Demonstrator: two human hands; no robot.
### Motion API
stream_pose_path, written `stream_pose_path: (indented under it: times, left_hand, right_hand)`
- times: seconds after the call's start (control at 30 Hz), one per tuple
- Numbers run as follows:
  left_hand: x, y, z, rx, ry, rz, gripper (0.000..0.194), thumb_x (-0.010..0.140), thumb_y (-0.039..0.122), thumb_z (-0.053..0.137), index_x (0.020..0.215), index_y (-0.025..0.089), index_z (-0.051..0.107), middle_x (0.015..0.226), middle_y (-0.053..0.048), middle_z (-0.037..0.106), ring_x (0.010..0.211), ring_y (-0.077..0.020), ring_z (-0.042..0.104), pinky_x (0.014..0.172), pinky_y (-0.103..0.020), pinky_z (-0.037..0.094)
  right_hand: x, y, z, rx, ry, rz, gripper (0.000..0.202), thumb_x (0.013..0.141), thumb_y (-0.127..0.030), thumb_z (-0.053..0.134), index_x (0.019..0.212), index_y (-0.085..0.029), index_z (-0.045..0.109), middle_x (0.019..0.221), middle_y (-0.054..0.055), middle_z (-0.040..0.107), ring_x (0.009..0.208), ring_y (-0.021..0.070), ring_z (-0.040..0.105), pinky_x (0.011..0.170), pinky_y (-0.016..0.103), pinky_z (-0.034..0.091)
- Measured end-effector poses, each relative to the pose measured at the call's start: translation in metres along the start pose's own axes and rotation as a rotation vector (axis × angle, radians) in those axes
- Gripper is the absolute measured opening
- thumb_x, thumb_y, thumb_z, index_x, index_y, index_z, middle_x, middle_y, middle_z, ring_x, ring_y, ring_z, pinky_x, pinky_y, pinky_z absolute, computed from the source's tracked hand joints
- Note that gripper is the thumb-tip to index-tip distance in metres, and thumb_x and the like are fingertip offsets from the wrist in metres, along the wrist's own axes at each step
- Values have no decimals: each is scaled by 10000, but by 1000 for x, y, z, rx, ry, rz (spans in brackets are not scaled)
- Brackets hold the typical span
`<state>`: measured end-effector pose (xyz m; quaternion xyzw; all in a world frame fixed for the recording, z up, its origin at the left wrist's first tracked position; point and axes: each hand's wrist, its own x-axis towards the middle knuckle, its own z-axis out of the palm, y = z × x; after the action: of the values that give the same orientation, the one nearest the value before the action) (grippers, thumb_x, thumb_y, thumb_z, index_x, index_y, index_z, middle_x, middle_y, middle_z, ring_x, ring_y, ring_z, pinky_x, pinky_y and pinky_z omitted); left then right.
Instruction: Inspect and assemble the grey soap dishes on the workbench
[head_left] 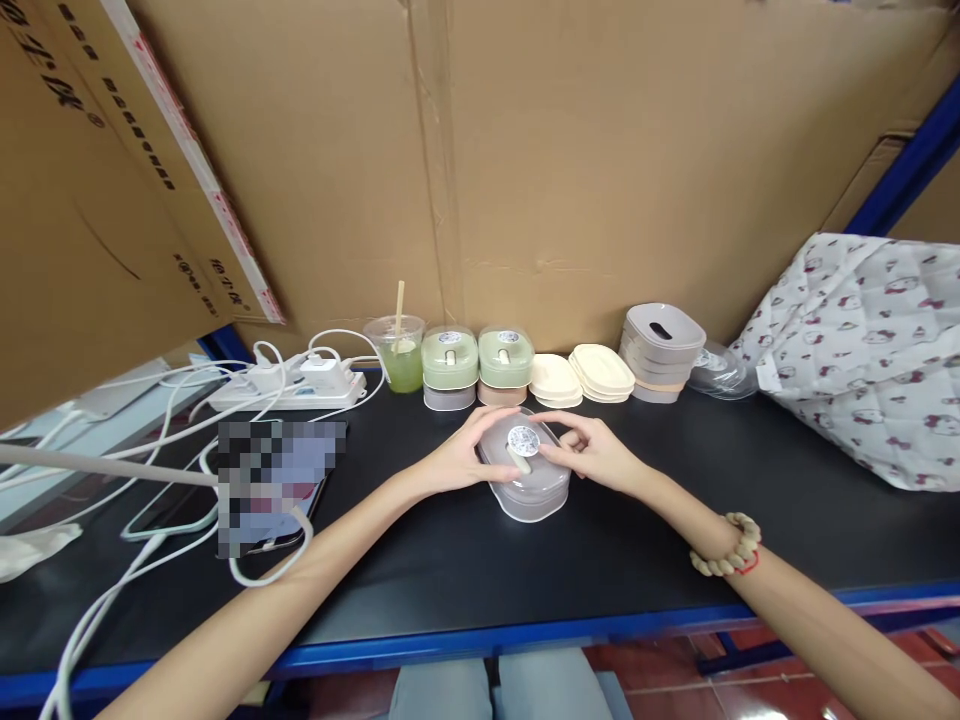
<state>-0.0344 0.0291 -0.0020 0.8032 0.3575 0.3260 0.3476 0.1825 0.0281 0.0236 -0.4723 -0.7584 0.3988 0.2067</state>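
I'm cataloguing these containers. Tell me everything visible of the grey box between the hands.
The grey box has rounded corners and looks plastic. A clear lid covers its top, with a round printed sticker, too small to read, and a pale, slim piece beside it. The box appears to sit top up on the black tabletop. The left hand spans its left side; the right hand touches the top's right part. Whether the lid is fully seated is unclear.

A workshop, seemingly: blue-edged bench (450,575), cardboard partition (570,150), stacked grey plastic parts (651,358).
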Motion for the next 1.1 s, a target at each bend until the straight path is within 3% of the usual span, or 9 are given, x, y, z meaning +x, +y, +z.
stream_pose_path:
  times: [0.17,0.27,0.37,0.47,0.57,0.7,0.83,0.93,1.1]
  left_hand:
    - [-2,2,-4,251,-43,9,754,720,538,612,1362,208,394,1451,-137,273,1350,-285,232,1087,-477,190]
    - [-2,7,-4,532,-84,147,719,740,558,594,1355,231,415,1478,-114,245,1370,-294,185,1091,-474,149]
    - [0,12,-1,746,-78,229,800,644,614,651,1294,177,487,1364,-146,430,1267,-316,362,1036,-432,260]
    - [0,14,0,930,72,117,749,624,660,628,1102,84,603,1135,-198,572,1037,-333,515,904,-421,367]
    - [-2,13,1,1020,198,108,603,708,549,604,1069,65,611,1085,-206,579,994,-328,520,873,-418,375]
    - [-5,10,6,1100,221,141,419,845,326,449,1218,162,548,1232,-155,533,1014,-290,518,837,-396,385]
    - [-5,11,13,1069,303,172,385,867,223,359,1194,155,549,1241,-146,530,1032,-274,512,813,-382,401]
    - [-7,15,17,897,377,288,312,862,218,363,1083,153,573,1144,-127,572,1003,-241,520,818,-363,412]
    - [-12,28,30,512,313,318,189,849,204,404,969,165,544,1007,-84,583,943,-171,541,831,-313,427]
  right_hand:
    - [2,5,-2,-36,-58,-4,700,739,-526,538,1308,-128,454,504,-46,441,418,-59,295,474,52,247]
    - [2,5,-5,-190,8,-29,614,810,-527,439,1306,-167,466,557,-28,495,467,-57,367,522,41,269]
    - [3,7,-11,-353,163,-44,464,873,-437,346,1242,-219,524,601,-20,529,510,-55,406,543,35,253]
    - [6,11,-20,-440,317,-30,390,865,-377,357,1149,-234,583,649,-16,551,517,-48,398,520,52,199]
    - [10,21,-32,-464,541,-15,384,840,-367,369,1096,-206,606,727,0,569,541,-39,402,522,67,213]
    - [15,43,-57,-600,940,-139,417,806,-368,366,1053,-160,629,914,64,569,736,28,460,673,127,352]
    - [18,68,-85,-807,1168,-74,494,802,-348,364,1210,-146,555,1251,100,431,1099,175,382,944,335,359]
    - [17,80,-100,-821,1126,-5,496,812,-300,358,1256,-146,516,1348,69,344,1217,219,284,1008,419,306]
    - [11,80,-110,-714,1013,17,384,816,-247,385,1113,-162,613,1184,61,500,1133,167,367,973,327,360]
